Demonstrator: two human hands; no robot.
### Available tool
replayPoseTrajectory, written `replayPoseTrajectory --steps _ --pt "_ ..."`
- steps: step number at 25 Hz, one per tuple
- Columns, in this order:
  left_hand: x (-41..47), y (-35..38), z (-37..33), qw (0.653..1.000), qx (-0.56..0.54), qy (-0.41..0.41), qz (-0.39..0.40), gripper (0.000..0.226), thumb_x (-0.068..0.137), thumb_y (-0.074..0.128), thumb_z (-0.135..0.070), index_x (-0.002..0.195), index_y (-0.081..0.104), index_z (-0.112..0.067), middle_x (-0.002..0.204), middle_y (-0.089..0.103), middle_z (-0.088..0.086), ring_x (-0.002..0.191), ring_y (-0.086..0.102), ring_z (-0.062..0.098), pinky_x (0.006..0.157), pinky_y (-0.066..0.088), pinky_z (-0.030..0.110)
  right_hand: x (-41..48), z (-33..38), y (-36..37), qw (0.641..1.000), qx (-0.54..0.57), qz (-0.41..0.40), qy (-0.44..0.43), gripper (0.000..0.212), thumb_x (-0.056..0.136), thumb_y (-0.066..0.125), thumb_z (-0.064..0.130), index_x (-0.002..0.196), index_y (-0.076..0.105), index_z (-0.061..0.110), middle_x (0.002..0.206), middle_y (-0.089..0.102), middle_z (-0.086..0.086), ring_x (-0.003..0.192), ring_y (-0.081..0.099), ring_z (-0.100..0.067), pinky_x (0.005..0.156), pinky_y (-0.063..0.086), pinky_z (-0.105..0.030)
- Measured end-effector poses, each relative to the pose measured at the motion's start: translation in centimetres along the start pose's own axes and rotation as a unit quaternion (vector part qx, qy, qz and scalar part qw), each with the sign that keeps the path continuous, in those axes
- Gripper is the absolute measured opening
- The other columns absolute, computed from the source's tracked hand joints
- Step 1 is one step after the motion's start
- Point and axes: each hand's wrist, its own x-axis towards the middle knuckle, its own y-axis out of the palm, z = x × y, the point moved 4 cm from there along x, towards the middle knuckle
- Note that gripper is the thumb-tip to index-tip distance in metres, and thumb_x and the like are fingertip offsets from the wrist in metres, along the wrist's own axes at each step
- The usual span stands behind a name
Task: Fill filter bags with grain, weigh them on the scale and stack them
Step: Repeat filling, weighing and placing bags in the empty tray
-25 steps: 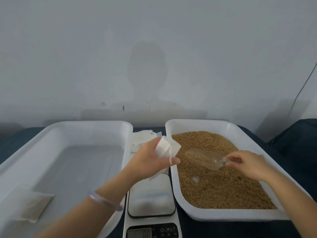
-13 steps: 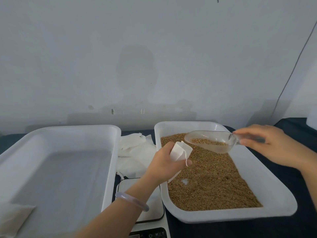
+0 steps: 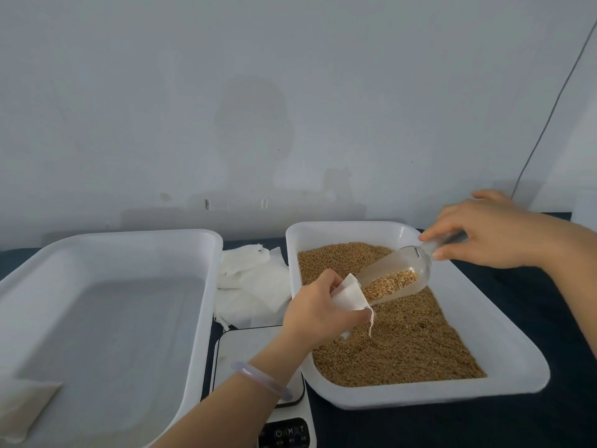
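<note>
Tilted scoop (image 3: pixel 405 263) of grain (image 3: pixel 389 285) at filter bag (image 3: pixel 350 297)

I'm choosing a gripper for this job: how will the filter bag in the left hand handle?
Probably floppy: the filter bag creases where the left hand pinches it, and its drawstring dangles. Likely very light, like the crumpled spare bags. Its mouth may collapse unheld.

Clear plastic scoop (image 3: pixel 400 276), matt cloth bag (image 3: pixel 350 294), glossy white plastic trays (image 3: pixel 206 253).

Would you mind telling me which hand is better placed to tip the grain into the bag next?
Right. The right hand grips the loaded scoop, whose mouth is at the bag; the left hand is busy holding that bag.
</note>
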Motion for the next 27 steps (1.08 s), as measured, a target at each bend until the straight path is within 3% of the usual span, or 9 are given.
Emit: replayPoseTrajectory --steps 5,13,17,19,21,24,27 --pt "-0.1 0.1 -0.2 0.999 0.049 -0.006 0.004 0.053 0.057 0.068 -0.066 0.090 0.045 -0.030 0.082 0.062 -0.010 0.071 0.063 0.009 0.064 0.056 0.034 0.3 1.1 -0.7 0.997 -0.070 -0.029 -0.003 0.032 0.088 0.055 0.049 0.120 0.054 0.048 0.103 0.046 0.025 0.117 0.041 -0.004 0.111 -0.007 -0.031" --pt "0.0 0.3 0.0 0.996 0.084 -0.020 0.002 0.050 0.065 0.065 -0.063 0.095 0.046 -0.028 0.085 0.060 -0.011 0.079 0.061 0.014 0.066 0.052 0.032 0.5 1.9 -1.2 0.993 -0.091 -0.068 -0.031 0.033 0.087 0.056 0.047 0.120 0.055 0.047 0.102 0.047 0.024 0.110 0.039 -0.004 0.111 -0.008 -0.033" --pt "0.1 0.2 0.2 0.997 0.082 -0.014 -0.001 0.045 0.072 0.060 -0.060 0.100 0.045 -0.029 0.086 0.061 -0.012 0.078 0.061 0.014 0.061 0.047 0.029 0.7 0.8 -0.4 0.997 -0.028 -0.069 -0.028 0.024 0.084 0.063 0.044 0.105 0.057 0.052 0.100 0.051 0.024 0.104 0.043 -0.001 0.111 -0.003 -0.031" --pt "0.0 0.3 0.2 0.998 0.055 0.008 0.005 0.033 0.082 0.054 -0.052 0.101 0.046 -0.027 0.087 0.065 -0.008 0.075 0.064 0.015 0.063 0.053 0.034 0.6 -1.3 1.0 0.996 0.079 -0.043 0.024 0.022 0.082 0.067 0.040 0.097 0.057 0.052 0.104 0.058 0.022 0.104 0.051 -0.004 0.109 0.016 -0.033" --pt "-0.2 0.1 0.1 1.000 0.008 0.021 0.002 0.017 0.092 0.045 -0.042 0.096 0.048 -0.026 0.080 0.068 -0.005 0.069 0.065 0.014 0.066 0.055 0.038 0.6 -2.5 4.0 0.987 0.137 0.001 0.087 0.023 0.083 0.067 0.040 0.105 0.061 0.042 0.115 0.062 0.016 0.109 0.055 -0.008 0.104 0.035 -0.034" --pt "-0.7 -0.8 -0.3 0.990 -0.143 0.010 0.000 0.017 0.096 0.041 -0.030 0.086 0.053 -0.024 0.071 0.068 -0.008 0.069 0.063 0.012 0.064 0.052 0.033 0.3 -0.9 10.9 0.981 0.125 0.103 0.110 0.032 0.087 0.057 0.049 0.115 0.057 0.034 0.117 0.057 0.016 0.110 0.054 -0.009 0.104 0.039 -0.043" --pt "-1.0 -2.5 -0.6 0.963 -0.270 0.019 0.003 0.026 0.097 0.043 -0.018 0.087 0.066 -0.010 0.080 0.066 0.000 0.066 0.059 0.008 0.053 0.047 0.021 0.2 1.1 15.5 0.974 0.125 0.160 0.105 0.029 0.089 0.057 0.046 0.113 0.056 0.032 0.122 0.058 0.011 0.105 0.055 -0.009 0.099 0.043 -0.035"
